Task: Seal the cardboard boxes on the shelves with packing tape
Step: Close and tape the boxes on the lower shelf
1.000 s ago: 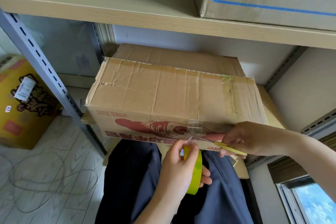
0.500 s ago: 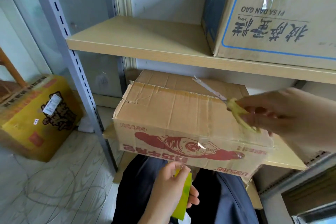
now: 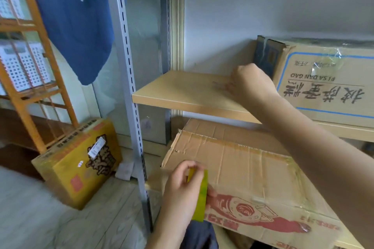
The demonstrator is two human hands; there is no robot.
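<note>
A worn cardboard box [image 3: 253, 166] with a red print lies on the lower shelf, clear tape shining along its top and front. My left hand [image 3: 180, 186] grips a yellow-green tape roll [image 3: 200, 194] at the box's front left corner. My right hand [image 3: 249, 83] is up on the upper shelf board [image 3: 182, 91], fingers curled round the scissors [image 3: 219, 85]. Only their blurred blades show, low against the board. Right of that hand stands a second box [image 3: 327, 87] with a blue frame and black characters, clear tape on its top edge.
A grey slotted shelf upright [image 3: 129, 87] runs down just left of the boxes. A yellow printed box [image 3: 81, 159] sits on the floor at left, beside an orange wooden rack [image 3: 30, 91]. A blue cloth [image 3: 74, 16] hangs above it.
My right hand lifted the scissors from the lower box's front edge up to the upper shelf board. The view tilted upward. My left hand kept the tape roll and rose to the box corner.
</note>
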